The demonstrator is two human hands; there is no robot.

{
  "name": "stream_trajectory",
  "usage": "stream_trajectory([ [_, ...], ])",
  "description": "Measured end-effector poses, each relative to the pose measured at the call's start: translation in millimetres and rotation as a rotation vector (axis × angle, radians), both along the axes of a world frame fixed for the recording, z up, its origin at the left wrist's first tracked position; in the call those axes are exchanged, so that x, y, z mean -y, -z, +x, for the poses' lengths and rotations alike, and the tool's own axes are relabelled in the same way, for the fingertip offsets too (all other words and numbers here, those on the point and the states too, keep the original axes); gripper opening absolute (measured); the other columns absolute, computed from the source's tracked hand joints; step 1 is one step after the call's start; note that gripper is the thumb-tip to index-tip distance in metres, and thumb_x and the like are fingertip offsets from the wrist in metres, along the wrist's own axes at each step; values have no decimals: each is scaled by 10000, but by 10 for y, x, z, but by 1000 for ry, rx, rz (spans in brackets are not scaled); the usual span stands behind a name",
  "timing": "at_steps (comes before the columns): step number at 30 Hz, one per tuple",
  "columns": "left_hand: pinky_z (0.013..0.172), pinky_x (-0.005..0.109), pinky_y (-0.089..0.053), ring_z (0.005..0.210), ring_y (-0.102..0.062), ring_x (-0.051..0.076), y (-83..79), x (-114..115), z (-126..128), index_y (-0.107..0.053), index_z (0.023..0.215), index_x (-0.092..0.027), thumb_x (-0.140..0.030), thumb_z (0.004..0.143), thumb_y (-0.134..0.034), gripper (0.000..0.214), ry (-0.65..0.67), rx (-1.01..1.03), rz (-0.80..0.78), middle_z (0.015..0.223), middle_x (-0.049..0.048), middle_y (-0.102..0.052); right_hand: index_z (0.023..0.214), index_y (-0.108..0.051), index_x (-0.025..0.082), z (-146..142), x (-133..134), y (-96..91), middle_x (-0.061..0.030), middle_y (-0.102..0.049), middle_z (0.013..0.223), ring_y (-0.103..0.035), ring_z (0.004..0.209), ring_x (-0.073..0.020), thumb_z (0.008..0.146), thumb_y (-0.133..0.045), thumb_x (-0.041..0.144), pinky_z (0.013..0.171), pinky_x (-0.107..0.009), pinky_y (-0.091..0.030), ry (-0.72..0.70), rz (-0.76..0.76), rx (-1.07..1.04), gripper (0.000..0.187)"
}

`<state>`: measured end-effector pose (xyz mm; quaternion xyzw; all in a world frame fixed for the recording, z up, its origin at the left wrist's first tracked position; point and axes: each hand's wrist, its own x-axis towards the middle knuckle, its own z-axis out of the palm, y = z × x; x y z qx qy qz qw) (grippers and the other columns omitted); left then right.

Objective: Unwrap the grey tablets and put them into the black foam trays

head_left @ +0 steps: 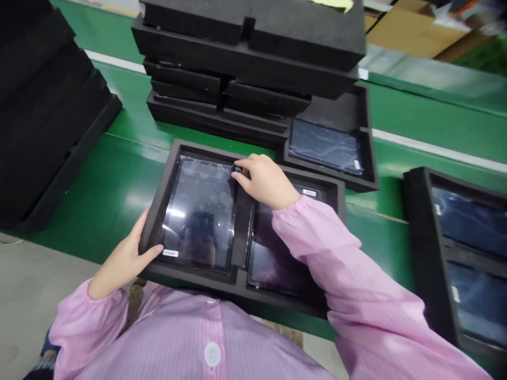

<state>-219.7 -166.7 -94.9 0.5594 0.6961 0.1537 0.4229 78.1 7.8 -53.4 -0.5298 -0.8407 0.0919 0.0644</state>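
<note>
A black foam tray (206,146) with two pockets lies on the green belt in front of me. A glossy tablet (200,214) sits in its left pocket and a second tablet (273,258) in the right pocket, partly hidden by my pink sleeve. My left hand (124,258) grips the tray's near left edge, thumb over the rim by the tablet's white label. My right hand (263,179) reaches over the middle divider and pinches the left tablet's far right corner with its fingertips.
A tall stack of black foam trays (245,58) stands behind, with another tablet tray (328,145) at its base. More foam trays (43,105) pile up at the left. A further tray with tablets (459,253) lies at the right. Cardboard boxes (412,31) sit beyond the belt (119,179).
</note>
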Motion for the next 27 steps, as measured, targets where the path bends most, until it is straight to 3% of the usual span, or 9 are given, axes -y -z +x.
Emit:
stream_trajectory([
  [3, 1144, 429, -409, 1464, -348, 295, -32, 54, -8, -90, 1581, -305, -495, 890, -534, 843, 25, -34, -43, 1634, 37, -277, 999, -750, 99, -234, -178, 176, -153, -681, 920, -594, 925, -305, 902, -630, 275, 869, -403, -481, 4, 36, 21, 234],
  [6, 1097, 414, -459, 1414, -433, 294, -41, 58, 21, -49, 1581, -325, -465, 889, -546, 864, 26, -70, -62, 1615, 38, -324, 925, -745, 153, -200, -217, 234, -113, -676, 855, -585, 874, -287, 888, -655, 269, 835, -406, -490, -23, 54, -42, 152],
  [13, 1092, 430, -460, 1383, -480, 284, -57, -3, 8, -30, 1572, -369, -498, 881, -545, 871, 77, -88, -102, 1579, 27, -397, 1011, -726, 132, -70, -202, 192, -138, -666, 922, -589, 893, -298, 879, -658, 249, 834, -432, -507, -40, 78, 51, 189],
  [17, 1075, 439, -476, 1375, -490, 293, -68, -29, 12, -44, 1573, -362, -508, 871, -551, 878, 83, -90, -107, 1569, 35, -414, 851, -718, 150, -103, -198, 137, -129, -657, 896, -573, 900, -293, 863, -659, 196, 825, -426, -506, -26, 75, 34, 76],
  [20, 1057, 431, -492, 1339, -533, 287, -59, -34, 20, -68, 1571, -362, -509, 868, -562, 871, 80, -81, -106, 1536, 38, -464, 809, -681, 141, -263, 32, 6, -156, -669, 940, -577, 938, -304, 885, -566, 120, 857, -443, -497, -30, 62, 16, 140],
  [23, 1045, 433, -503, 1304, -566, 296, -53, -35, 18, -74, 1577, -334, -510, 870, -566, 879, 82, -64, -101, 1500, 61, -507, 911, -652, 120, -566, 487, -197, -148, -677, 919, -608, 855, -270, 932, -461, 121, 815, -432, -513, -150, -220, -78, 192],
  [26, 1051, 449, -497, 1329, -537, 318, -62, -27, 9, -76, 1582, -305, -510, 866, -575, 897, 77, -42, -91, 1517, 86, -485, 902, -632, 174, -885, 932, -382, -78, -695, 957, -628, 852, -204, 947, -487, 174, 809, -346, -530, -550, -770, -411, 152],
  [27, 1049, 450, -499, 1337, -528, 321, -64, -22, 2, -68, 1583, -304, -505, 868, -575, 899, 72, -38, -98, 1525, 90, -473, 885, -630, 211, -968, 1037, -424, -22, -705, 949, -640, 855, -167, 938, -546, 221, 805, -282, -534, -645, -887, -485, 99],
])
